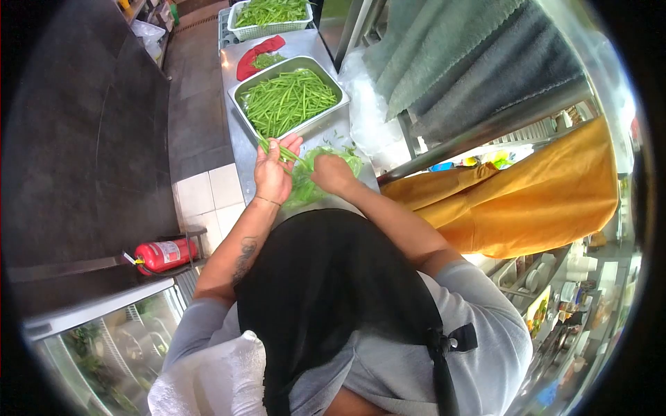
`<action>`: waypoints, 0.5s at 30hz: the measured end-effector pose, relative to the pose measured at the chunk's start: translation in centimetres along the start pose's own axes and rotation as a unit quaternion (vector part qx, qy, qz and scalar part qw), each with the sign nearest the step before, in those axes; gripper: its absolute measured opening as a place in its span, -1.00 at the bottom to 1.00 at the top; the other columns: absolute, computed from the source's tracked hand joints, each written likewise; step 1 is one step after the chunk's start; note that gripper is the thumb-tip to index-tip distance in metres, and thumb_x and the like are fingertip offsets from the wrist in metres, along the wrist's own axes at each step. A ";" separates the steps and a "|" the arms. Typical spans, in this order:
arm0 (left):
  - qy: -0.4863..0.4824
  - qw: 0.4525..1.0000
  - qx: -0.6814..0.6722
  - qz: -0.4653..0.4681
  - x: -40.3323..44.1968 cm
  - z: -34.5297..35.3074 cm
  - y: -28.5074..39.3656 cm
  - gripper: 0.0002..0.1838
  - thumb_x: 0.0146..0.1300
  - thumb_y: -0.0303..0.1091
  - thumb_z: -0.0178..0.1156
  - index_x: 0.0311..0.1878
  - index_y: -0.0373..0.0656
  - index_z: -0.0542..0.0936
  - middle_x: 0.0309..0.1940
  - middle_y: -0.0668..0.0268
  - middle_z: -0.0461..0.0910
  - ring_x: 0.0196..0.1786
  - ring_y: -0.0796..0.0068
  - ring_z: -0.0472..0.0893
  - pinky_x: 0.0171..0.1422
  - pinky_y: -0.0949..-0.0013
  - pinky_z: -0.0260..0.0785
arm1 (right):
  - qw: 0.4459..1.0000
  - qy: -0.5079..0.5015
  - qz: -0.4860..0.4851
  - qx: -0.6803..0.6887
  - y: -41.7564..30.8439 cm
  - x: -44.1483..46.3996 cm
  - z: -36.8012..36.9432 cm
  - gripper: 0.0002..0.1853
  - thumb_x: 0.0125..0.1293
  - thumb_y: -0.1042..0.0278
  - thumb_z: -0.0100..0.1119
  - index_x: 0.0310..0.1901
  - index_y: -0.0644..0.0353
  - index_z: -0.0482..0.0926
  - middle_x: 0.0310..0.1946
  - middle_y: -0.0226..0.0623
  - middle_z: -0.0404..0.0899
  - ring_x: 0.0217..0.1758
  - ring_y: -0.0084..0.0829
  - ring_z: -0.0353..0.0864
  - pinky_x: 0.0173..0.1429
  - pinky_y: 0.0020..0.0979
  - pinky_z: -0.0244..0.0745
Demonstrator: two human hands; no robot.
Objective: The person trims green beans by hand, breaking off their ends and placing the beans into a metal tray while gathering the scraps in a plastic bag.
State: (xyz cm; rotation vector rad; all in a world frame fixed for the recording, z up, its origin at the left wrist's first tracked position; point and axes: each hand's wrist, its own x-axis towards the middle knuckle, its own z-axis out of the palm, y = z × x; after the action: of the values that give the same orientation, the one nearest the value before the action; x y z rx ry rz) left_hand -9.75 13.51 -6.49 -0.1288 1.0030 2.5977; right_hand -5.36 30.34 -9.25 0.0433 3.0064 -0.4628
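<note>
My left hand [274,173] is closed by thumb and fingers on a few thin green stalks [286,152], just in front of a metal tray. The stalks run across toward my right hand [333,173], which is curled shut at their other end; its fingertips are hidden. Beneath both hands lies a clear plastic bag [305,188] with leafy greens in it. The deep metal tray [340,95] beyond holds a heap of cut green stalks [288,100].
The narrow steel table [239,132] also carries a red cloth [248,64] with greens on it and a white basket [270,30] of leaves. Clear plastic [365,104] lies at its right edge. Towels [485,62] and an orange cloth [520,197] hang at the right. A fire extinguisher [165,256] is at the left.
</note>
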 end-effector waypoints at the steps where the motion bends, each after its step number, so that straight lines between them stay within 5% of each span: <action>1: -0.001 1.000 -0.023 -0.001 0.1 -0.1 0.3 -0.84 0.76 -0.21 -0.09 0.14 -0.05 0.39 0.33 -0.10 0.59 0.40 -0.03 0.61 0.47 -0.03 0.48 | 1.000 0.004 0.000 0.000 0.4 -0.2 -0.1 -0.78 0.23 0.33 0.49 -0.27 0.30 0.68 -0.43 -0.19 0.67 -0.35 -0.48 0.65 -0.23 -0.32 0.58; 3: -0.002 0.999 -0.046 0.001 0.7 -0.3 1.2 -0.84 0.76 -0.19 -0.08 0.13 -0.04 0.39 0.35 -0.10 0.58 0.40 -0.04 0.61 0.47 -0.04 0.47 | 0.978 0.057 -0.136 0.145 1.2 -1.5 -0.3 -0.82 0.29 0.32 0.51 -0.22 0.21 0.73 -0.43 -0.20 0.72 -0.41 -0.43 0.62 -0.27 -0.31 0.56; 4: 0.001 0.998 -0.064 0.003 1.0 -0.6 1.6 -0.82 0.76 -0.17 -0.09 0.13 -0.04 0.38 0.37 -0.09 0.57 0.41 -0.04 0.60 0.47 -0.05 0.47 | 0.978 0.056 -0.137 0.146 0.1 -1.9 -1.5 -0.82 0.29 0.32 0.51 -0.22 0.21 0.73 -0.43 -0.20 0.72 -0.41 -0.43 0.62 -0.27 -0.31 0.56; 6: 0.006 0.997 -0.081 0.002 0.9 -0.9 1.7 -0.81 0.76 -0.15 -0.09 0.13 -0.04 0.38 0.38 -0.08 0.57 0.41 -0.04 0.60 0.47 -0.06 0.47 | 0.907 -0.017 -0.081 0.412 -1.9 -3.0 -4.3 -0.84 0.36 0.28 0.51 -0.15 0.16 0.79 -0.44 -0.22 0.73 -0.45 -0.46 0.62 -0.26 -0.35 0.56; 9: -0.003 0.995 -0.099 -0.009 0.6 0.2 1.9 -0.80 0.76 -0.13 -0.11 0.13 -0.04 0.38 0.40 -0.05 0.56 0.42 -0.05 0.59 0.45 -0.07 0.48 | 0.912 0.083 -0.139 0.377 -4.2 -3.1 -6.1 -0.84 0.45 0.26 0.46 -0.12 0.16 0.79 -0.45 -0.35 0.73 -0.45 -0.61 0.59 -0.29 -0.41 0.54; 13: 0.003 0.995 -0.100 -0.024 0.4 0.8 1.9 -0.78 0.77 -0.12 -0.13 0.14 -0.04 0.36 0.40 -0.04 0.56 0.40 -0.04 0.61 0.44 -0.08 0.49 | 0.913 0.090 -0.140 0.374 -3.9 -2.1 -3.6 -0.76 0.42 0.26 0.47 0.03 0.15 0.78 -0.41 -0.34 0.77 -0.38 -0.57 0.70 -0.21 -0.40 0.60; 15: 0.005 0.995 -0.100 -0.020 0.3 0.4 1.6 -0.78 0.77 -0.12 -0.14 0.15 -0.04 0.36 0.39 -0.03 0.57 0.39 -0.05 0.61 0.44 -0.08 0.48 | 0.831 0.041 -0.072 0.550 -4.2 -2.4 -2.9 -0.82 0.42 0.30 0.43 -0.08 0.20 0.76 -0.42 -0.27 0.76 -0.41 -0.47 0.71 -0.22 -0.35 0.60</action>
State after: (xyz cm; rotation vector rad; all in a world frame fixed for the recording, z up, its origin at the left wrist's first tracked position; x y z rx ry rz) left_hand -10.61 12.74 -5.21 -0.2083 0.7329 2.6585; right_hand -3.45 27.16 -5.05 -0.0811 2.3517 -2.1365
